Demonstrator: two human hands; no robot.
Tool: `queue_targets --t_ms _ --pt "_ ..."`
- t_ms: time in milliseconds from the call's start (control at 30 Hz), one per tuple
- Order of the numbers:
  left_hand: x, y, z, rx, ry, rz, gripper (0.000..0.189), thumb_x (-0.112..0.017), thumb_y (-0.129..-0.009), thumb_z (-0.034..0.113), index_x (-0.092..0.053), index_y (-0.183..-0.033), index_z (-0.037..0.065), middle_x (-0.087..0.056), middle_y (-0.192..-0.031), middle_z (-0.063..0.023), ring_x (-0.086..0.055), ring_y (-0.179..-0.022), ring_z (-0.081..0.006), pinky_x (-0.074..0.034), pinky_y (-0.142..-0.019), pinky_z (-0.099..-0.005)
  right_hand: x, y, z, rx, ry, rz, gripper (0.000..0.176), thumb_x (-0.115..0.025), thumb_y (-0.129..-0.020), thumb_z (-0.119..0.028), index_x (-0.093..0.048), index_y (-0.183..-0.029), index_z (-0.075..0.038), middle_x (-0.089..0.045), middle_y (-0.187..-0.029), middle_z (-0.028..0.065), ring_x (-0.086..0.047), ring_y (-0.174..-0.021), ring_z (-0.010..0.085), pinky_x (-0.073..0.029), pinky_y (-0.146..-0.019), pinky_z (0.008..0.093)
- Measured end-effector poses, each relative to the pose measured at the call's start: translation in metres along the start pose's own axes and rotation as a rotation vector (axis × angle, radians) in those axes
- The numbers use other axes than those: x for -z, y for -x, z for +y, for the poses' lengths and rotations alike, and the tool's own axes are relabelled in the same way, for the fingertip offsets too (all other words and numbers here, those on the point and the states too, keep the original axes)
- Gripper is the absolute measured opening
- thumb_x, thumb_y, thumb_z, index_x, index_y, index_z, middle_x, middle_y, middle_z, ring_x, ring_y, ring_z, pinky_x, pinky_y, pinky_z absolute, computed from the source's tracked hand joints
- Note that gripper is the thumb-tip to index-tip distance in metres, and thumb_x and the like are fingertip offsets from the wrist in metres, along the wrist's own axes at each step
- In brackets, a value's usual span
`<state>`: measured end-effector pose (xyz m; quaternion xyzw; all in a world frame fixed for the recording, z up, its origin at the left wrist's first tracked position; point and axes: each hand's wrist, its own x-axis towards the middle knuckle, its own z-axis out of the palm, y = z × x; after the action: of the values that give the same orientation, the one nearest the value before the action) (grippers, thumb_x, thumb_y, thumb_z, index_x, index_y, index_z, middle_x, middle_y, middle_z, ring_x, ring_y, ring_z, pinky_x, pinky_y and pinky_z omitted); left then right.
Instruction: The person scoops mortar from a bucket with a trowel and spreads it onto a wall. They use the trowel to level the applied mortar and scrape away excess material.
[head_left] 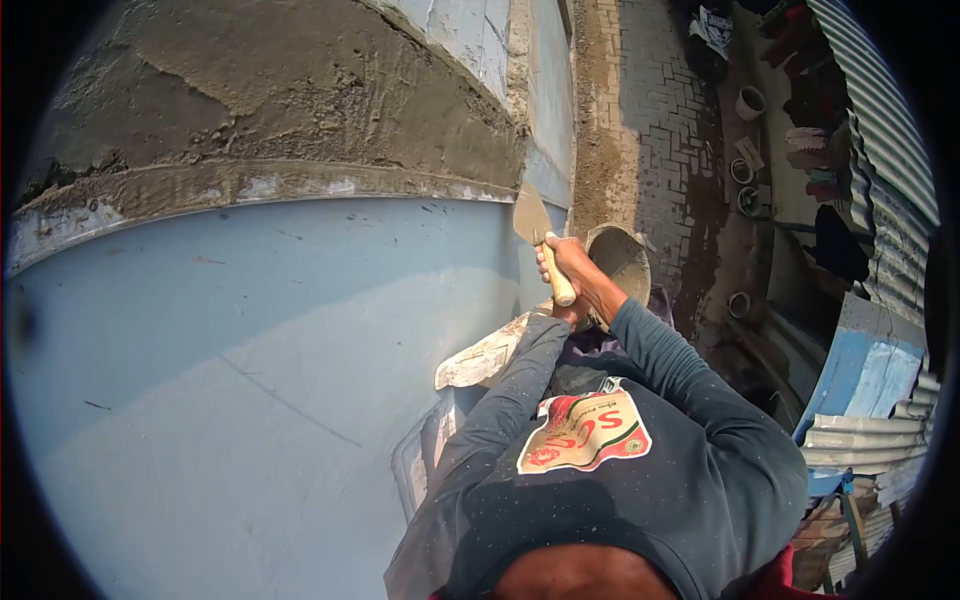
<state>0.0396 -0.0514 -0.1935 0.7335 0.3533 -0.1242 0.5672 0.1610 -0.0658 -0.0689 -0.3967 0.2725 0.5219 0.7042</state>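
A trowel with a pointed metal blade and a wooden handle (558, 278) is in my right hand (588, 272), whose fingers wrap round the handle. The blade (531, 216) lies close to the corner of the wall ledge. My left hand (571, 313) is mostly hidden below the trowel handle and my right wrist; its fingers cannot be made out. Just beyond my hands is a bucket (632, 262) smeared with grey mortar. To the left, wet grey mortar (300, 90) covers the surface above the ledge edge (270, 185).
A light blue wall (250, 370) fills the left side. A paved path (655, 110) runs away at the top, with a pot (750, 103) and other containers beside it. Corrugated sheets (890, 130) stand at the right. A stained sack (485, 358) lies beside my left forearm.
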Motion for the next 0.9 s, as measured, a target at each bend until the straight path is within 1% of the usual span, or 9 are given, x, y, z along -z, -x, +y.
queue_targets --t_ms 167,267,400,500,700,733,800,833,900 --pt "0.01 0.002 0.033 -0.001 -0.684 -0.04 0.046 -0.071 -0.077 0.028 -0.058 -0.115 0.004 -0.066 -0.103 -0.0204 -0.062 -0.098 -0.0379 -0.047 -0.087 -0.0438 -0.014 0.003 0.031 0.124 -0.133 -0.143 0.032 -0.043 -0.101 -0.032 -0.052 -0.094 -0.002 -0.052 -0.071 0.0034 -0.049 -0.052 0.0137 -0.044 -0.045 0.0283" --pt "0.009 0.005 0.031 -0.028 -0.877 -0.043 0.045 -0.071 -0.075 0.025 -0.058 -0.111 0.001 -0.067 -0.098 -0.0214 -0.064 -0.091 -0.0385 -0.047 -0.084 -0.0449 -0.045 0.05 0.027 0.149 -0.1 -0.211 0.03 -0.049 -0.098 -0.035 -0.053 -0.094 -0.005 -0.053 -0.071 0.0026 -0.052 -0.053 0.0127 -0.045 -0.046 0.0278" --pt "0.023 0.022 0.064 -0.014 -0.306 -0.068 0.036 -0.072 -0.073 0.023 -0.061 -0.098 -0.001 -0.066 -0.097 -0.0254 -0.064 -0.091 -0.0382 -0.048 -0.079 -0.0441 -0.092 0.117 0.017 0.269 -0.081 -0.372 0.031 -0.048 -0.1 -0.035 -0.054 -0.098 -0.004 -0.054 -0.073 0.0021 -0.053 -0.055 0.0102 -0.045 -0.047 0.0259" --pt "0.035 0.032 0.097 0.118 -0.287 -0.185 0.05 -0.071 -0.073 0.023 -0.059 -0.114 -0.004 -0.062 -0.111 -0.0307 -0.059 -0.108 -0.042 -0.047 -0.089 -0.043 -0.121 0.159 0.003 0.461 0.12 -0.504 0.035 -0.045 -0.102 -0.035 -0.055 -0.1 -0.001 -0.055 -0.075 0.0027 -0.053 -0.057 0.0078 -0.043 -0.049 0.0238" --pt "0.036 0.031 0.095 0.101 -0.407 -0.167 0.05 -0.072 -0.073 0.022 -0.06 -0.115 -0.002 -0.063 -0.11 -0.0288 -0.06 -0.107 -0.0404 -0.047 -0.089 -0.0429 -0.141 0.206 -0.032 0.564 0.209 -0.794 0.037 -0.045 -0.103 -0.031 -0.054 -0.111 0.004 -0.057 -0.079 0.0041 -0.055 -0.062 0.0082 -0.045 -0.055 0.0223" --pt "0.029 0.02 0.065 0.098 -0.416 -0.178 0.05 -0.072 -0.073 0.022 -0.06 -0.115 -0.002 -0.063 -0.11 -0.0288 -0.06 -0.107 -0.0404 -0.047 -0.089 -0.0429 -0.135 0.204 -0.034 0.572 0.201 -0.784 0.037 -0.045 -0.103 -0.031 -0.054 -0.111 0.004 -0.057 -0.079 0.0041 -0.055 -0.062 0.0082 -0.045 -0.055 0.0223" --pt "0.013 -0.008 -0.006 -0.056 -0.482 0.044 0.038 -0.072 -0.07 0.022 -0.063 -0.101 0.001 -0.065 -0.08 -0.0212 -0.064 -0.074 -0.0341 -0.05 -0.071 -0.0424 -0.107 0.192 -0.041 0.609 0.226 -0.651 0.037 -0.047 -0.102 -0.031 -0.055 -0.111 0.004 -0.058 -0.081 0.0043 -0.055 -0.063 0.0086 -0.046 -0.054 0.0232" --pt "0.012 -0.006 -0.009 -0.061 -0.485 0.031 0.038 -0.072 -0.07 0.022 -0.063 -0.101 0.001 -0.065 -0.08 -0.0212 -0.064 -0.074 -0.0341 -0.05 -0.071 -0.0424 -0.092 0.18 -0.045 0.625 0.231 -0.532 0.035 -0.048 -0.102 -0.03 -0.056 -0.11 0.003 -0.058 -0.081 0.0042 -0.055 -0.063 0.0086 -0.047 -0.055 0.0236" --pt "0.016 0.008 -0.015 -0.117 -0.093 -0.049 0.035 -0.072 -0.07 0.022 -0.063 -0.097 0.001 -0.064 -0.076 -0.0204 -0.063 -0.07 -0.0322 -0.05 -0.069 -0.0416 -0.062 0.142 -0.051 0.641 0.33 -0.204 0.033 -0.051 -0.098 -0.028 -0.058 -0.107 0.003 -0.061 -0.082 0.0073 -0.058 -0.064 0.013 -0.049 -0.058 0.0269"
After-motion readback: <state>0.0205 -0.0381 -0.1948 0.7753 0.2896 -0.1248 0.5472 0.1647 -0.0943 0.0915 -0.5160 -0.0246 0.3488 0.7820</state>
